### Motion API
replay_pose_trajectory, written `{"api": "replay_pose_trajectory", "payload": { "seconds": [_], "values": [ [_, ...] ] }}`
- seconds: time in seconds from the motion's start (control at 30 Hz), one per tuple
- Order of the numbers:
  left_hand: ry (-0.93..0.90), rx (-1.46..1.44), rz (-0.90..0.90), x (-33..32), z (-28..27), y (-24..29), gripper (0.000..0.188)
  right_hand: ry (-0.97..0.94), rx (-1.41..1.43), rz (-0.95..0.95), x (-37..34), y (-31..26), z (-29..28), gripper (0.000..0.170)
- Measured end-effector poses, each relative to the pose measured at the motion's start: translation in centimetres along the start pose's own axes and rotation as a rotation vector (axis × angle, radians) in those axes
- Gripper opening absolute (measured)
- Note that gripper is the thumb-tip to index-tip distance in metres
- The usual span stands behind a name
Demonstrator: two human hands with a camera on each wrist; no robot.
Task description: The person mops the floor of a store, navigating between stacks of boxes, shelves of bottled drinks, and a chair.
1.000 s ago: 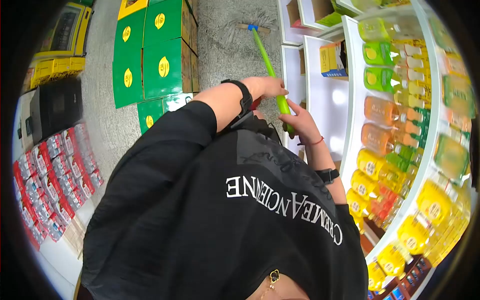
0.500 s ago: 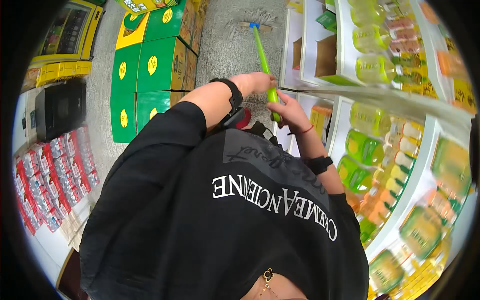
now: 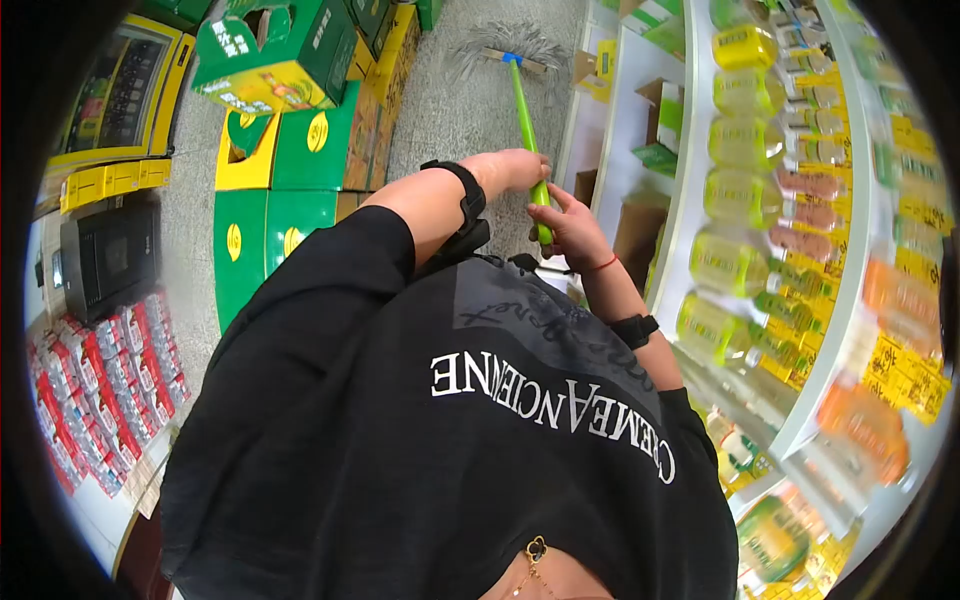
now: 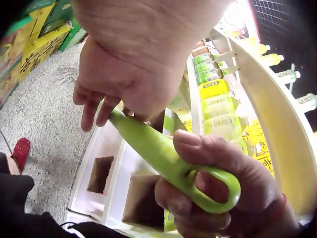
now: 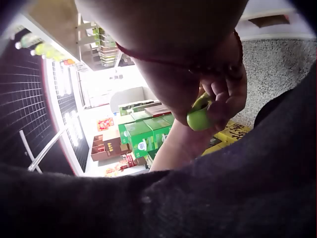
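Note:
A mop lies out ahead on the floor in the head view, its grey strands (image 3: 470, 52) spread around a blue joint (image 3: 513, 60). Its bright green handle (image 3: 524, 112) slopes back toward my body. My left hand (image 3: 515, 170) grips the handle farther forward, its forearm crossing in front of the chest. Behind it, my right hand (image 3: 578, 230), with a red cord at the wrist, holds the top end. The left wrist view shows the looped handle end (image 4: 218, 191) in the right hand's curled fingers, thumb along the top.
Stacked green and yellow cartons (image 3: 300, 150) line the aisle's left side. White shelves (image 3: 690, 200) with bottled drinks (image 3: 740, 200) run close along the right. Grey speckled floor (image 3: 425, 110) stretches between them. Red-and-white packs (image 3: 110, 370) and a black box (image 3: 115, 260) sit farther left.
Cartons and shelves have slid back toward me in the head view as the body moves forward along the aisle. Both hands keep their hold on the mop, its head staying ahead.

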State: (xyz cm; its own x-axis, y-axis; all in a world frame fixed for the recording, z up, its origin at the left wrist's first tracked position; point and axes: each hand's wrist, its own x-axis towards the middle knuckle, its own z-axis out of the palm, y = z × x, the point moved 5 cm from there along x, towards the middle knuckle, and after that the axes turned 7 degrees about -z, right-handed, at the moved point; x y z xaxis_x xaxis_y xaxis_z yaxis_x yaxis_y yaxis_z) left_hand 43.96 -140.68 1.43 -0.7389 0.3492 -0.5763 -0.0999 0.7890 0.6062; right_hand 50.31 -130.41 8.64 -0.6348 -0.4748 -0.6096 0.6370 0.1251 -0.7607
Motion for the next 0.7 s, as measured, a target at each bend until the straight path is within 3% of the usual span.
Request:
{"api": "replay_pose_trajectory", "payload": {
  "seconds": [0.1,0.3,0.37,0.4,0.43,0.5,0.53,0.7],
  "values": [
    [0.008,-0.009,-0.012,3.7,-6.8,-1.2,0.044,0.021,-0.01,0.02,4.3,-5.6,0.3,0.061],
    [0.036,0.042,0.081,12.1,-13.4,-2.9,0.039,-0.009,-0.003,0.04,12.0,-12.6,-2.5,0.064],
    [-0.031,0.056,0.19,15.7,-14.9,-4.0,0.038,0.012,-0.036,0.015,14.5,-15.2,-3.4,0.04],
    [0.009,0.177,0.31,16.7,-16.8,-3.7,0.039,-0.009,-0.035,0.025,15.8,-16.9,-3.8,0.039],
    [0.009,0.174,0.306,17.3,-18.9,-3.0,0.039,-0.012,-0.035,0.029,17.2,-18.3,-4.4,0.039],
    [0.026,-0.006,0.023,18.8,-23.9,-2.3,0.04,-0.068,-0.009,0.033,20.7,-21.2,-5.7,0.052],
    [-0.049,-0.138,-0.107,19.5,-26.0,-1.9,0.042,-0.091,-0.052,0.038,22.8,-22.6,-7.0,0.046],
    [0.026,-0.128,-0.098,28.6,-34.1,-2.7,0.041,-0.137,-0.062,0.047,31.1,-31.0,-11.0,0.045]
  ]
}}
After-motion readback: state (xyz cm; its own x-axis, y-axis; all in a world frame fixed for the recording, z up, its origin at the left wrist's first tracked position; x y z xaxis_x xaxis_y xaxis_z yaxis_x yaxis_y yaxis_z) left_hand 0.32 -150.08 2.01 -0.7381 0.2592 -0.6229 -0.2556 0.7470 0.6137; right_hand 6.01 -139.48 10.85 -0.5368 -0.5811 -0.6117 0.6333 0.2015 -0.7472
